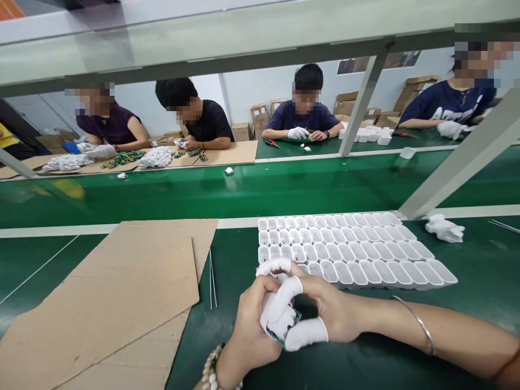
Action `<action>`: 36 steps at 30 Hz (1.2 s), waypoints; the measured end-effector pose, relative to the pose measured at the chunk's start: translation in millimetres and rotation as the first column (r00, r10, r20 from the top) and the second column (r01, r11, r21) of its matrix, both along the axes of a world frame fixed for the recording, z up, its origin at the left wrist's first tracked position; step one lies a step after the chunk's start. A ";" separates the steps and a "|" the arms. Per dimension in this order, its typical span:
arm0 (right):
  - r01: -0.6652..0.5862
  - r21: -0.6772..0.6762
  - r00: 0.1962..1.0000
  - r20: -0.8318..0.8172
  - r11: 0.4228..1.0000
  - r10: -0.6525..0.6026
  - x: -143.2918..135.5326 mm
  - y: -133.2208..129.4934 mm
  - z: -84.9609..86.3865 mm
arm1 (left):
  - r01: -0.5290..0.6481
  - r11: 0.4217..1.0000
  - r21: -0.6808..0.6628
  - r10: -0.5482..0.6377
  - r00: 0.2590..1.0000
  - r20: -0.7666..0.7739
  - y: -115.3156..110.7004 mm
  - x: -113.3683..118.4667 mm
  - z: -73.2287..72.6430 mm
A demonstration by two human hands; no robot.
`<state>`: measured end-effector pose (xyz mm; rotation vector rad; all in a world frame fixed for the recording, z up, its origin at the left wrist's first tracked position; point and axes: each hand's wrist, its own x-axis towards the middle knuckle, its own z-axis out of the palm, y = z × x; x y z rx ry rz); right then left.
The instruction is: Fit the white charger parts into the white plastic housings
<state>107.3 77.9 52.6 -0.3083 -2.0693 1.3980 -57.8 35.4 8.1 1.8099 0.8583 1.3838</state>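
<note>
My left hand (254,322) and my right hand (335,309) meet low in the head view, right of the middle. Both are closed around a small green circuit board (298,314) with a white part and dark wires on it. White finger cots cover several fingertips and hide much of the board. Just beyond my fingers stand rows of small white plastic trays (368,273), open at the top. Dark bits show inside some of the left ones, too small to name. Beaded bracelets circle my left wrist, a metal bangle my right.
Flat cardboard sheets (122,292) lie at the left, with tweezers (212,281) beside them. A crumpled white cloth or glove (444,228) lies at the right. Beyond runs a green conveyor belt (182,197) carrying small boards, with metal posts (455,162) nearby. Several people work across it.
</note>
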 end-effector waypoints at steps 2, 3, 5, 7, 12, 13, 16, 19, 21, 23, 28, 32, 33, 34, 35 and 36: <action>-0.003 -0.021 1.000 0.015 1.000 0.004 -0.3 -1.1 1.4 | 0.005 1.000 0.007 -0.005 1.000 -0.011 0.0 0.1 -0.7; 0.000 -0.029 1.000 0.020 1.000 0.001 -0.5 -1.9 1.8 | 0.003 1.000 0.020 -0.002 1.000 -0.015 0.0 0.2 -1.0; 0.020 -0.038 1.000 0.011 0.999 -0.019 -0.9 -4.1 0.8 | -0.011 0.998 0.059 0.013 1.000 -0.029 -0.2 0.4 -2.0; 0.043 -0.055 0.999 -0.014 0.998 -0.044 -1.3 -6.0 -3.4 | -0.050 0.992 0.112 0.058 0.995 -0.075 -0.9 0.4 -4.3; -0.053 -0.320 0.994 -0.112 0.946 0.018 -2.9 -7.7 -20.1 | -0.047 0.996 0.076 0.055 0.993 -0.106 -3.5 0.7 -15.5; -0.076 -0.360 0.991 -0.133 0.930 0.030 -3.2 -8.0 -22.1 | -0.034 0.998 0.051 0.039 0.994 -0.100 -3.9 1.1 -17.4; -0.097 -0.419 0.987 -0.156 0.903 0.034 -3.9 -9.1 -23.7 | -0.012 1.000 0.025 0.014 0.995 -0.095 -5.0 3.2 -18.7; -0.094 -0.471 0.989 -0.143 0.877 0.029 -4.6 -9.6 -22.9 | 0.010 0.999 0.032 -0.008 0.997 -0.078 -5.9 6.1 -14.2; -0.082 -0.502 0.991 -0.136 0.861 0.015 -5.2 -9.2 -23.3 | 0.024 0.998 0.051 -0.019 0.996 -0.085 -6.0 7.8 -10.9; -0.071 -0.555 0.994 -0.110 0.829 0.012 -5.5 -8.4 -24.4 | 0.041 0.998 0.048 -0.036 0.995 -0.092 -5.4 8.7 -9.3; 0.168 -0.292 0.986 0.052 0.942 -0.159 -3.1 -4.3 -28.0 | 0.096 0.976 -0.196 -0.080 0.993 0.090 -2.0 8.0 -8.7; 0.176 0.175 0.984 -0.058 0.969 -0.168 2.0 2.7 -31.8 | 0.139 0.927 -0.347 -0.083 0.982 0.172 -0.1 7.2 -1.7; 0.153 0.239 0.987 -0.084 0.959 -0.136 3.4 4.7 -31.9 | 0.137 0.921 -0.365 -0.076 0.981 0.178 0.3 7.1 0.5; 0.136 0.285 0.989 -0.098 0.949 -0.113 4.6 6.7 -31.4 | 0.134 0.915 -0.380 -0.068 0.981 0.182 0.8 7.2 2.5; 0.124 0.316 0.990 -0.100 0.941 -0.097 5.5 8.6 -30.2 | 0.135 0.910 -0.391 -0.064 0.980 0.190 1.4 7.3 4.2; 0.115 0.333 0.992 -0.093 0.936 -0.089 6.1 10.3 -28.6 | 0.141 0.903 -0.407 -0.061 0.977 0.202 1.9 7.5 5.6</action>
